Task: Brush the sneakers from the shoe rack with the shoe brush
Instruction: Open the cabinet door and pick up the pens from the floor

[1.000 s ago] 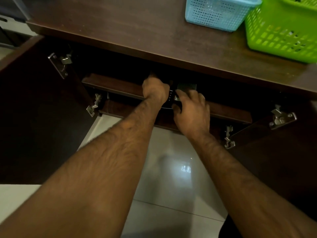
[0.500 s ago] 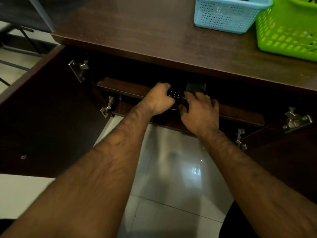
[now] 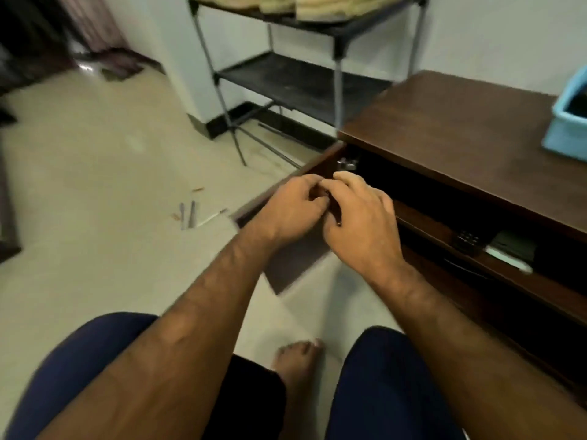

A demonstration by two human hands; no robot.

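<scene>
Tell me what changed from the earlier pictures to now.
Both hands came out of the cabinet: the left hand and right hand now meet in front of it, closed around something small and dark that I can't identify. The view swung left. The cabinet door stays open.

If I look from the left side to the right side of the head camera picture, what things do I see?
Pens on the floor → left hand → right hand → dark remote on the cabinet shelf → blue basket on the cabinet top.
</scene>
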